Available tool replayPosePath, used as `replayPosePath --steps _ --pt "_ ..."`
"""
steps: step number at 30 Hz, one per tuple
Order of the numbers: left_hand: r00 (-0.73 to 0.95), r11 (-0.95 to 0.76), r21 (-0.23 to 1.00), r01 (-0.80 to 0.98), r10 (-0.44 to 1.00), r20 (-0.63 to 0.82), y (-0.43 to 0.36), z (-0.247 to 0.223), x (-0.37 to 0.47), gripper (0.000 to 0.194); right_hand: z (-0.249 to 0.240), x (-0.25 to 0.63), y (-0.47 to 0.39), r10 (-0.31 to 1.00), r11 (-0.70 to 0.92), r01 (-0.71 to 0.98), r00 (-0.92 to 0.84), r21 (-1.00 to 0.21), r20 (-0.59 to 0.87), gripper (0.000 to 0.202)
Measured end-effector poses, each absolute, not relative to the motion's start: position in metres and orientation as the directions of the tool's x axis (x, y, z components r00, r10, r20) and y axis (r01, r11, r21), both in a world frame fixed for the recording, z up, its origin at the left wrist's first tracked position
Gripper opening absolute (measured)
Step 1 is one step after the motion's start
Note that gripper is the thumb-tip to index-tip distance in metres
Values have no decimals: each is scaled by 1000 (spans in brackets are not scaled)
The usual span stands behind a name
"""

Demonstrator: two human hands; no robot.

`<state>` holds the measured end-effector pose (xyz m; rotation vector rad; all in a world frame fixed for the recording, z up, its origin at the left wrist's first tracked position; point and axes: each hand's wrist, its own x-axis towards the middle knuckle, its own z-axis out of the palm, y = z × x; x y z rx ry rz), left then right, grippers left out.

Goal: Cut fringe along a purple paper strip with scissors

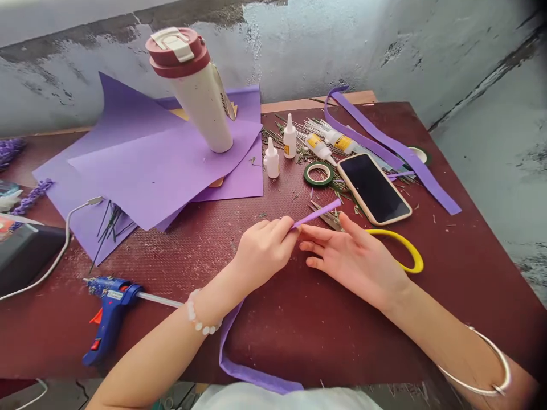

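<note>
My left hand [267, 245] is closed, thumb and forefinger pinching a narrow purple paper strip [318, 213], its free end pointing up to the right. A longer purple strip [252, 376] trails beneath my left wrist to the table's front edge; my hand hides whether the two are one piece. Palm turned up and fingers apart, my right hand [363, 262] holds nothing, its forefinger tip close to the strip at my left hand. Partly covered by the right hand lies a pair of scissors with a yellow handle [416, 259].
A blue glue gun [111, 313] lies front left. A tumbler [203, 108] stands on purple sheets [141, 171]. Glue bottles [272, 159], green tape [318, 174], cut wire stems and a phone [375, 189] sit behind my hands. Another purple strip [440, 191] lies right. A white cable [66, 245] runs left.
</note>
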<state>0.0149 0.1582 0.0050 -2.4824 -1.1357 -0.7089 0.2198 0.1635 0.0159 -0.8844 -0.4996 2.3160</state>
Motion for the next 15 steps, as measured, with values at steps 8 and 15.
replayPosePath --steps 8,15 --pt "561 -666 -66 743 565 605 153 -3 26 30 11 219 155 703 -677 -413 -607 -609 -370 43" --pt "438 -640 154 753 661 610 156 -9 19 30 13 217 156 673 -688 -421 -676 -591 -301 53"
